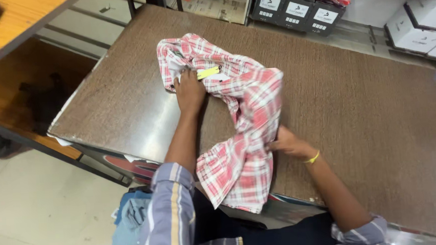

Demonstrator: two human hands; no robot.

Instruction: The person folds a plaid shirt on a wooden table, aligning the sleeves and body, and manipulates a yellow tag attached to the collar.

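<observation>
Head view shows your left hand pressing flat, fingers together, on the collar end of the red and white checked shirt, just beside its yellow tag. That shirt lies crumpled on the brown table, its lower end hanging over the near edge. Your right hand pinches a fold at the shirt's side, fingers clamped on cloth. Let go there and, I judge, the overhang could drag the shirt off.
</observation>
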